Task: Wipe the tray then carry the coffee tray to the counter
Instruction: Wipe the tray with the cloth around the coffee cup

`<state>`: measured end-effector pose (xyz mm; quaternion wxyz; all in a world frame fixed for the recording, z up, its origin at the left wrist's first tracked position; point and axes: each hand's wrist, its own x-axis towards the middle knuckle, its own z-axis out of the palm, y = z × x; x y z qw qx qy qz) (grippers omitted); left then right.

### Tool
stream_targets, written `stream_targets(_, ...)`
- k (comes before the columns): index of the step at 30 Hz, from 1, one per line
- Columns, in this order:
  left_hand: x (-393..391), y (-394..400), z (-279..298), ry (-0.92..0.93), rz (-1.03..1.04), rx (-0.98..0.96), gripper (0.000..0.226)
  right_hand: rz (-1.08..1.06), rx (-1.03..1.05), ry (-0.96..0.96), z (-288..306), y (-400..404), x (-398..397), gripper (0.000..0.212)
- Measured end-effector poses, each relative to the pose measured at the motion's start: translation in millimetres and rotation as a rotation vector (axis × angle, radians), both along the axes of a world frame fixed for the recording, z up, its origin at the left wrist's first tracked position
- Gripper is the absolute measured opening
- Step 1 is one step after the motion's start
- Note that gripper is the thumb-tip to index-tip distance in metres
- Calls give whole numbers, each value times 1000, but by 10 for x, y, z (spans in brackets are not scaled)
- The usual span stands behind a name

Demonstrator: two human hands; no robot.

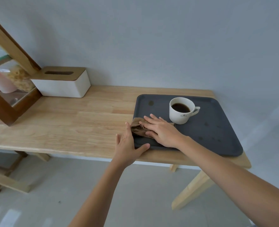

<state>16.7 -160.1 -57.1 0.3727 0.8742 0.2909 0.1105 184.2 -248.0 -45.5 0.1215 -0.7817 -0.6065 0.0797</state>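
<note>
A dark grey tray (209,128) lies on the right end of a light wooden table (79,126). On it stands a white cup (182,112) of black coffee, handle to the right. A crumpled brown cloth (138,128) rests on the tray's near left part. My right hand (161,131) lies flat on the cloth, pressing it onto the tray. My left hand (127,145) holds the tray's near left corner, thumb on the front rim. A few small wet spots (206,123) show on the tray's right half and one (151,102) at its far left.
A white tissue box (61,84) with a wooden lid stands at the back left against the wall. Left of it is a wooden-framed glass case (9,89) with packets inside. The tray's right corner reaches the table's right end. Grey floor lies below.
</note>
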Motion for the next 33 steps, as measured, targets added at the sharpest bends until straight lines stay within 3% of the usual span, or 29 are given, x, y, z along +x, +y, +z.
stream_targets(13,-8,3,3,33,-10,3,107,-345,-52,-79,-16,1033,471,53)
stream_targets(26,-14,-63,61,60,-24,43,102,-608,-2,-10,-9,1153,322,60)
stream_targets(33,-10,-91,81,44,-24,32,102,-433,56,36,34,689,-18,75)
